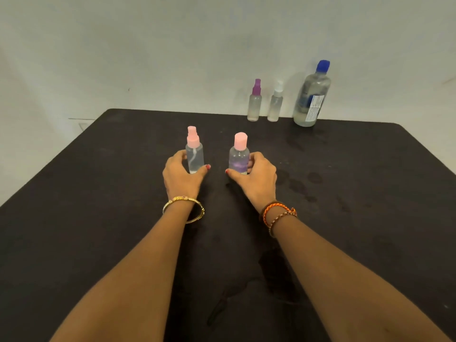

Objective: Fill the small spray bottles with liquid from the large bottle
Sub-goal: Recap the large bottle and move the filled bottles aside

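Two small clear bottles stand upright near the middle of the black table (98, 193). My left hand (181, 177) grips the pink-topped spray bottle (194, 154) low on its body. My right hand (256, 177) grips a rounder bottle with a pink cap (238, 154) that holds some purplish liquid. The large clear bottle with a blue cap (312, 95) stands capped at the table's far right edge by the wall, well beyond both hands. Beside it stand a purple-topped spray bottle (255, 102) and a white-topped spray bottle (275, 103).
Damp patches (303, 183) darken the table surface to the right of my right hand and near the front. A pale wall (172, 58) rises directly behind the table's far edge.
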